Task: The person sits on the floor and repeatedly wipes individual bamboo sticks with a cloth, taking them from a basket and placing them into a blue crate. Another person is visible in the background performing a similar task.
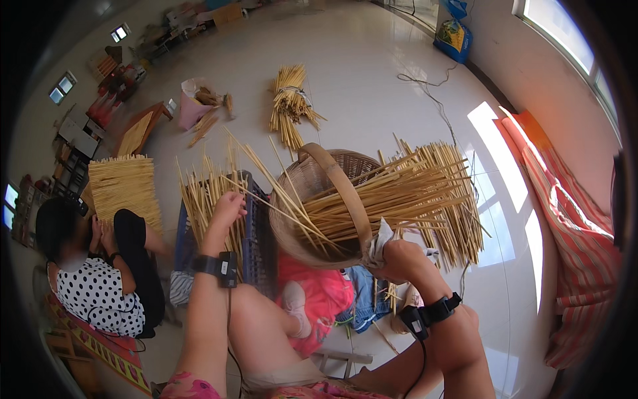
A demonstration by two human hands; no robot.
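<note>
My left hand is at the top of a blue plastic crate, its fingers closed on a thin straw stalk that slants across to the basket. Upright straw stalks fill the crate. In front of me a wicker basket with an arched handle holds a thick sheaf of straw stalks, lying sideways and jutting past its right rim. My right hand is closed on a crumpled white cloth at the basket's near right rim.
At left a seated person has hands at a straw mat. A tied straw bundle and a pink wrapper lie ahead. More stalks lie right of the basket. Pink cloth and denim lie below it.
</note>
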